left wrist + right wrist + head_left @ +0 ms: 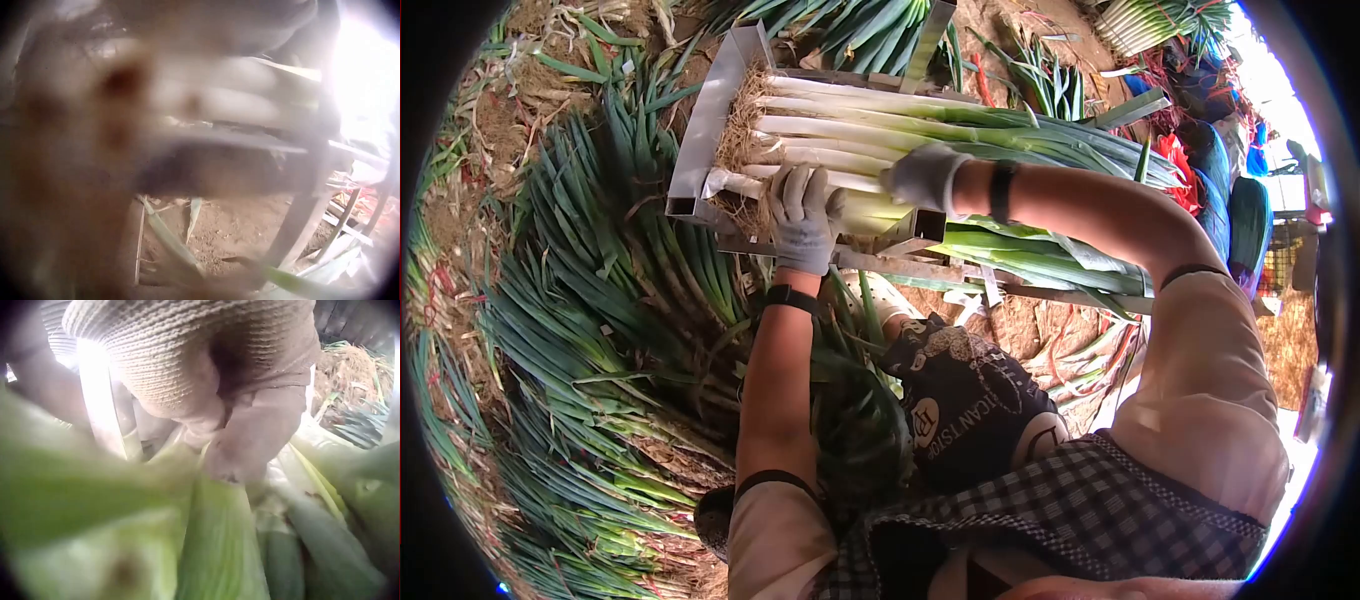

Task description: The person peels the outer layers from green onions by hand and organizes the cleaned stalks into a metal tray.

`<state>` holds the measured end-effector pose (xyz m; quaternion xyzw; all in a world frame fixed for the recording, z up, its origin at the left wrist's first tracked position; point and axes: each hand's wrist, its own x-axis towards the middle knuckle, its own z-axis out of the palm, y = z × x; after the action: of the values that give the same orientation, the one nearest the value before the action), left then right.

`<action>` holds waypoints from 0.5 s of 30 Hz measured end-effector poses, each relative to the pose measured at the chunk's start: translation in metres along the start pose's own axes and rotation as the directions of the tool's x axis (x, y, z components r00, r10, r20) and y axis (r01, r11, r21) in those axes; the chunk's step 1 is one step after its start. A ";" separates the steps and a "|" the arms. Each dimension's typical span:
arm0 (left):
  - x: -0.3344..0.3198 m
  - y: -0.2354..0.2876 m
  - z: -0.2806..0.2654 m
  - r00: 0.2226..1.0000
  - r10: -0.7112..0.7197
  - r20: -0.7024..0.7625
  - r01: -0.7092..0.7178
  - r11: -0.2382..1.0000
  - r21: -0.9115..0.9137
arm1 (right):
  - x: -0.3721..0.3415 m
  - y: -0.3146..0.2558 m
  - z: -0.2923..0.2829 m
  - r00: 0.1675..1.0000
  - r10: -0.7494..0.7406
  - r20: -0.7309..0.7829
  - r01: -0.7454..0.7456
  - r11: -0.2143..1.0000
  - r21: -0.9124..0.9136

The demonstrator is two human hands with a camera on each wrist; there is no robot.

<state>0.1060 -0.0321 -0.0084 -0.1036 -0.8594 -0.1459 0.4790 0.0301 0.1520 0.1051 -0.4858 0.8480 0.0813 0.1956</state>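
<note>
Several leeks [830, 130] lie side by side in a metal frame [718, 110], roots against its left end plate and green leaves to the right. My gloved left hand [803, 220] holds the white stem of the nearest leek close to its roots, fingers over the top. Further along the stems, my gloved right hand [925, 178] grips a leek where white turns to green. In the right wrist view the thumb and fingers [256, 434] pinch together at a pale green leek [219, 544]. The left wrist view is mostly blurred, its palm side hidden.
A large heap of leeks [580, 270] spreads over the ground at left. More leeks [870, 35] lie beyond the frame, and a tied bundle [1135, 25] is at the far right. A metal rail [900, 266] runs along the near side, by my knees. Red plastic [1178, 165] lies by the leaf ends.
</note>
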 end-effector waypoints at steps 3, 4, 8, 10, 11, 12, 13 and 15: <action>0.027 0.004 -0.004 0.947 -0.072 0.313 0.106 0.990 -0.090 | 0.004 -0.001 0.003 0.999 0.015 -0.030 -0.015 1.000 -0.010; 0.035 0.004 -0.004 0.887 -0.146 0.437 0.206 0.974 -0.092 | 0.003 0.006 0.008 0.997 -0.032 -0.073 0.034 0.999 0.030; 0.036 0.003 -0.005 0.814 -0.102 0.572 0.046 0.993 0.111 | -0.044 -0.002 -0.038 0.989 0.134 0.062 -0.139 0.987 0.085; 0.033 0.006 -0.009 0.797 -0.149 0.585 0.114 0.989 0.097 | -0.076 0.005 -0.046 0.973 0.212 0.095 -0.212 0.977 -0.011; 0.029 0.007 -0.008 0.772 -0.197 0.605 0.187 0.979 0.080 | -0.096 0.009 -0.049 0.964 0.238 0.119 -0.233 0.971 -0.052; 0.020 0.007 -0.004 0.841 -0.169 0.514 0.184 0.983 0.022 | -0.117 0.005 -0.064 0.941 0.281 0.187 -0.278 0.960 -0.042; 0.022 0.006 -0.004 0.838 -0.177 0.516 0.190 0.981 0.027 | -0.139 -0.004 -0.081 0.913 0.317 0.258 -0.320 0.947 -0.031; 0.025 0.007 -0.005 0.855 -0.155 0.496 0.159 0.987 0.035 | -0.185 -0.023 -0.095 0.927 0.351 0.132 -0.341 0.936 -0.091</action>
<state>0.0989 -0.0260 0.0166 -0.0688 -0.9586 -0.1559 0.2282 0.1090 0.2552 0.2686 -0.3275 0.9006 0.1779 0.2235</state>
